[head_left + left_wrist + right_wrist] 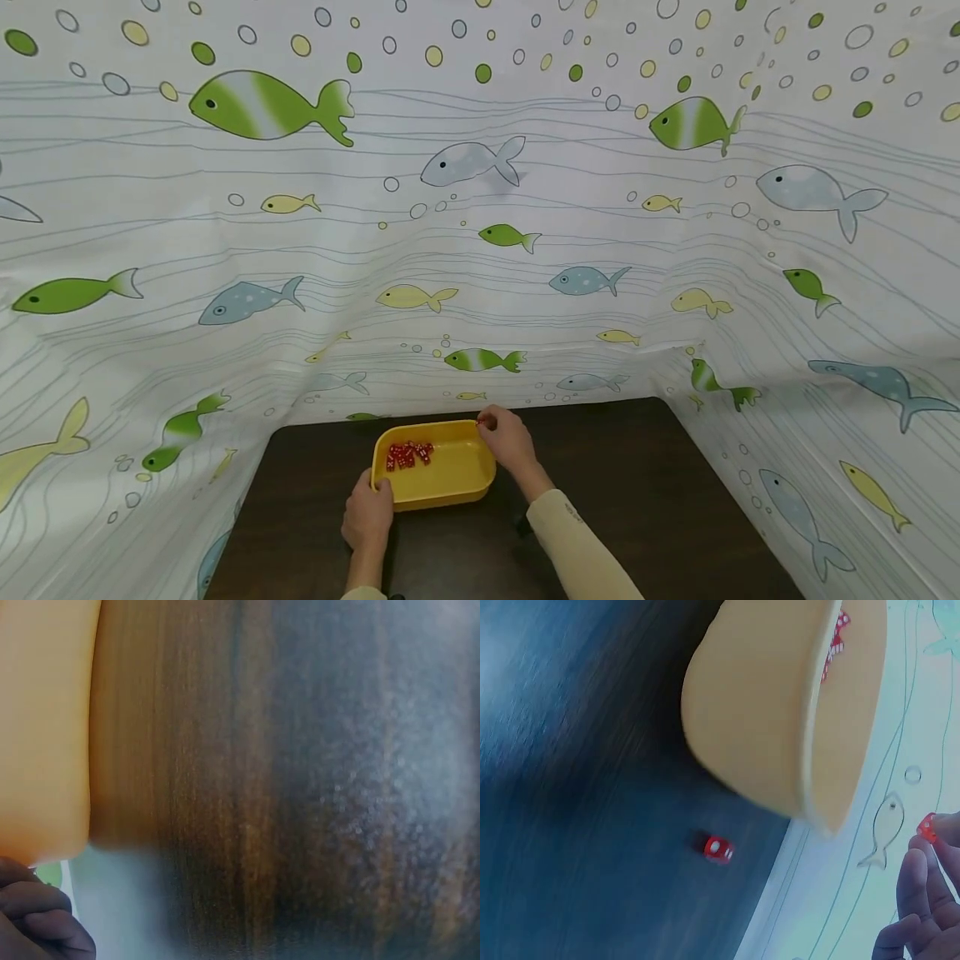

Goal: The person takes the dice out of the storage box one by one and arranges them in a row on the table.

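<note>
A yellow tray with rounded corners is on the dark table, holding several red dice with white pips, heaped in its left half. My left hand grips the tray's left front corner, thumb over the rim. Past the tray's far right corner, my right hand pinches one red die between thumb and fingertip. Another red die lies on the table beside the tray in the right wrist view. In the left wrist view, curled fingers show near the tray's wall.
The dark wood-grain table extends to both sides of the tray. A white sheet printed with fish and bubbles hangs behind the table and along both sides. A small dark object is partly visible by the right sleeve.
</note>
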{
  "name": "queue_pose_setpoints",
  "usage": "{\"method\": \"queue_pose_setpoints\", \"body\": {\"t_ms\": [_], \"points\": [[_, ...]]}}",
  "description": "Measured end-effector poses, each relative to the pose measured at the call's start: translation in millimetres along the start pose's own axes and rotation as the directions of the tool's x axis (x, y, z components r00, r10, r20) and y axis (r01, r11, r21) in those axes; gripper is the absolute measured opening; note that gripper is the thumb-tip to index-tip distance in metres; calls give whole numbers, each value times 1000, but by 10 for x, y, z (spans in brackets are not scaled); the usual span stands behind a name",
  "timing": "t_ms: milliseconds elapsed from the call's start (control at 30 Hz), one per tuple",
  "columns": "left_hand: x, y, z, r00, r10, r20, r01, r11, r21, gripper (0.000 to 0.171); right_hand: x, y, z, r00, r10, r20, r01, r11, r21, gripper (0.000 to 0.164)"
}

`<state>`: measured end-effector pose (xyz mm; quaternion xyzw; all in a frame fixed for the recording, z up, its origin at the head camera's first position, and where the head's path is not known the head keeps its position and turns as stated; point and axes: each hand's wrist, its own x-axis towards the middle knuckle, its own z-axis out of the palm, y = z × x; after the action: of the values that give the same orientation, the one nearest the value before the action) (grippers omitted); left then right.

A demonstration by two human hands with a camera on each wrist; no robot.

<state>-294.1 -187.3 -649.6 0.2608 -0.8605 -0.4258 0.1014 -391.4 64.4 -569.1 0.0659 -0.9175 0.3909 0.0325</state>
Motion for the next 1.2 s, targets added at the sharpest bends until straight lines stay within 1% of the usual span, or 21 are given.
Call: {"method": "queue_pose_setpoints", "body": {"t_ms": [133,300,467,567,700,800,967,1200], "points": [[1,1,-23,1000,-14,8,14,1000,1,52,-6,124,-76,1000,20,-12,-20,1000,21,16],[-18,18,-54,1000,-22,3,22,1000,-1,51,-50,255,-160,997,32,-66,-29,998,51,14],[-19,32,-41,1000,-18,5,18,1000,-13,50,-71,369,-206,992,74,-102,-66,994,84,13],[-10,39,-25,1000,-21,4,21,1000,-17,51,-79,421,-213,989,112,-99,-104,991,85,12],[14,60,-22,1000,-14,11,14,1000,-8,52,-77,498,-190,984,150,-98,-147,988,42,13],[32,69,-29,1000,2,17,-2,1000,2,52,-85,563,-161,981,164,-99,-166,986,-13,15],[25,50,-38,1000,-6,30,5,1000,18,52,-162,680,-88,980,191,-59,-196,977,-87,15],[23,49,-44,999,-13,50,12,1000,24,54,-223,768,14,980,200,-17,-201,976,-89,14]]}}
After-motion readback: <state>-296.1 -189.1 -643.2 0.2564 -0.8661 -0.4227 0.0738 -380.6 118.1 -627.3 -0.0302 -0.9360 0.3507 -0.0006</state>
